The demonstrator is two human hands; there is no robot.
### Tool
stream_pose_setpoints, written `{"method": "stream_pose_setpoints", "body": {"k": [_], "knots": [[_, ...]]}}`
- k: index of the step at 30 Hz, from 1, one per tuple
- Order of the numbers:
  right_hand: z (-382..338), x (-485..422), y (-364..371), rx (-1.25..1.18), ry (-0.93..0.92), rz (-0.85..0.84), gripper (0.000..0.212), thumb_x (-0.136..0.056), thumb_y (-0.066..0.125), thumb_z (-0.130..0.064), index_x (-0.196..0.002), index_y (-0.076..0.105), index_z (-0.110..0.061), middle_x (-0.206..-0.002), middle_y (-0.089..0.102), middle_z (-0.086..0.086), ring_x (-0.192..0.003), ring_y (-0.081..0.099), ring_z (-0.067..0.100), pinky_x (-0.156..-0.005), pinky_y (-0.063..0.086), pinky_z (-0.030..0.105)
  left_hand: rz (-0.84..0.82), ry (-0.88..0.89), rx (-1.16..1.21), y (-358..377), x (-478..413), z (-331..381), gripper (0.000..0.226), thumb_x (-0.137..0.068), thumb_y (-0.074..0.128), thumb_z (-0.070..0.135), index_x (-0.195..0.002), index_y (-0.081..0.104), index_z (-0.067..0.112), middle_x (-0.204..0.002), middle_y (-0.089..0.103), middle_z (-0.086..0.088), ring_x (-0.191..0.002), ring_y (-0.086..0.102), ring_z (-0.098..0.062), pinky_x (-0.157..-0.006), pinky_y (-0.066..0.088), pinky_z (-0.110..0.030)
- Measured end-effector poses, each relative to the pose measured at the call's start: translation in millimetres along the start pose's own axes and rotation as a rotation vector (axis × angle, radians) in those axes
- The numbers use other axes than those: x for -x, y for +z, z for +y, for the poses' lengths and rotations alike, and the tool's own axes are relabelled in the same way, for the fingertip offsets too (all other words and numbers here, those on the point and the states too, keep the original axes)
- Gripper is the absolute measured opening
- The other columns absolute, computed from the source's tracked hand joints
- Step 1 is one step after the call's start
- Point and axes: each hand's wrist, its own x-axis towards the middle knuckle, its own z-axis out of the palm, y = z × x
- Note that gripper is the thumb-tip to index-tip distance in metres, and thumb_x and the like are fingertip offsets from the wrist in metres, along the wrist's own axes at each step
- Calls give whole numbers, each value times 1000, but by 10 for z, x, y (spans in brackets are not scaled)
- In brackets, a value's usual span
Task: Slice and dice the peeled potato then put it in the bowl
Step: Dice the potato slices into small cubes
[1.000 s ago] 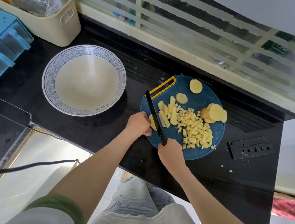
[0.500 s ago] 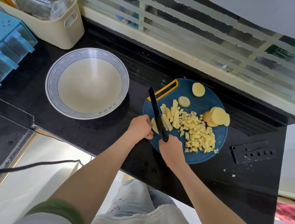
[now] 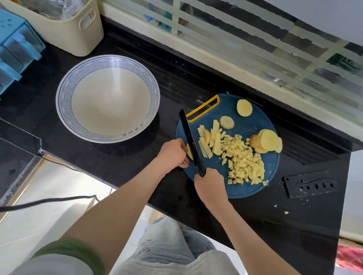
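The black knife (image 3: pixel 190 141), its handle clamped in the right hand (image 3: pixel 210 185), has edged a touch closer to the left hand (image 3: pixel 172 153), whose curled fingers pin what remains of a potato slice (image 3: pixel 189 154) to the blue cutting board (image 3: pixel 247 128). Only a sliver of the slice shows beside the blade (less than a second ago, it seems). The sticks (image 3: pixel 207 144) and diced cubes (image 3: pixel 244 163) lie right of the blade, with the stacked round slices (image 3: pixel 267 142) beyond them uncut. The bowl (image 3: pixel 65 95) holds no potato, so dicing looks well short of finished.
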Motion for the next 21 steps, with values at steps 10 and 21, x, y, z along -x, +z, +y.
{"method": "stream_pose_setpoints", "body": {"k": [10, 21], "knots": [[32, -106, 129, -2, 37, 21, 14, -94, 49, -18, -89, 54, -5, -82, 55, 7, -76, 55, 24, -63, 41, 31, 23, -30, 66, 33, -38, -40, 17, -93, 39, -4, -92, 53, 6, -74, 62, -14, -58, 62, -20, -62, 59, -29], [50, -182, -268, -562, 83, -213, 32, -89, 47, -8, -60, 34, -13, -41, 33, 5, -30, 28, 19, -36, 28, 24, 69, -93, 24, -29, -52, -23, 5, -94, 49, 6, -91, 53, 5, -90, 63, -18, -70, 57, -23, -75, 58, -43]]}}
